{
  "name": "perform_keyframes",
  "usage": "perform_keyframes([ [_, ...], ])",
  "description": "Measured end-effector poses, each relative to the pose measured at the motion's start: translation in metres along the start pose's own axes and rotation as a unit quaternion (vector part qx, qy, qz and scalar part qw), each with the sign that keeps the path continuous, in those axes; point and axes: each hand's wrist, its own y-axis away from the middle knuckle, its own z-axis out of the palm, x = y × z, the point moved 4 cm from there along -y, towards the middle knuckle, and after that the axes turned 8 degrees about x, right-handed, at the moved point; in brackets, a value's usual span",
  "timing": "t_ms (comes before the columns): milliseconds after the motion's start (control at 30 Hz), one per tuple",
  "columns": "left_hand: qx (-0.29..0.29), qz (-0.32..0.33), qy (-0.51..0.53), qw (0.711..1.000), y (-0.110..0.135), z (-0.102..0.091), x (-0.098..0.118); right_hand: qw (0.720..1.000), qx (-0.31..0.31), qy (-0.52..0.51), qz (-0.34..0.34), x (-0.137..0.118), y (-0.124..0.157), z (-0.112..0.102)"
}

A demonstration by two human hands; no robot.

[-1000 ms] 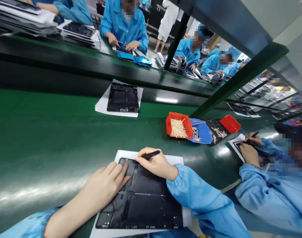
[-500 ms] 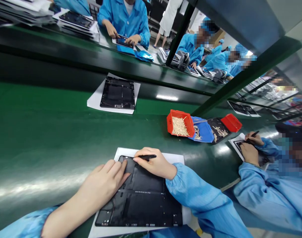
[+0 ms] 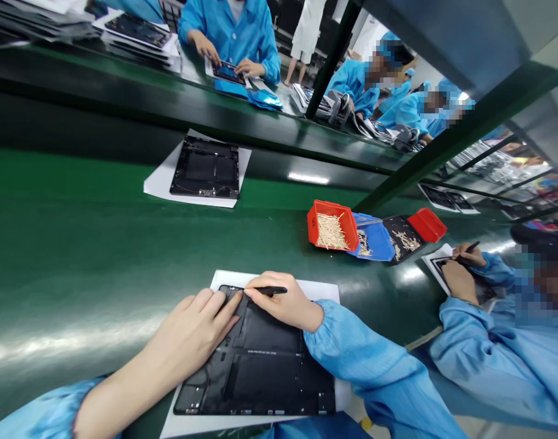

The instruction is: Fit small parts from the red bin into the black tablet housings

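Observation:
A black tablet back shell (image 3: 260, 372) lies on a white sheet (image 3: 322, 289) on the green belt in front of me. My left hand (image 3: 191, 332) rests flat on the shell's left part, fingers stretched toward its top corner. My right hand (image 3: 283, 302) is closed on a thin black tool (image 3: 266, 291), whose tip touches the shell's top edge near my left fingertips.
Another black shell on white paper (image 3: 204, 167) lies farther up the belt (image 3: 77, 244). Red (image 3: 332, 227), blue (image 3: 374, 241) and black (image 3: 402, 238) trays of small pale parts stand to the right. A person in blue (image 3: 498, 335) works on a shell at right; more people sit across.
The far shell on its paper has drifted left along the belt. My right hand shifted slightly left, the tool lying flatter against the shell's top edge. My left hand stays put.

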Motion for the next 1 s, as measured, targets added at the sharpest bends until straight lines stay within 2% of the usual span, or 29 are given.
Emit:
perform_keyframes([
  [433, -0.013, -0.004, -0.027, 1.0, 0.001, 0.001, 0.001, 1.0, 0.005, 0.002, 0.006, 0.001, 0.004, 0.002],
  [600, -0.023, -0.008, -0.044, 0.999, 0.0, -0.003, 0.002, 0.999, 0.014, 0.007, 0.038, 0.0, 0.005, 0.003],
  [867, -0.007, -0.002, -0.031, 1.0, -0.002, -0.001, 0.0, 0.987, 0.125, 0.048, 0.093, 0.005, 0.008, -0.004],
  [1000, 0.023, 0.027, -0.01, 0.999, 0.001, 0.0, 0.0, 0.983, 0.132, 0.035, 0.123, 0.01, 0.01, -0.012],
])
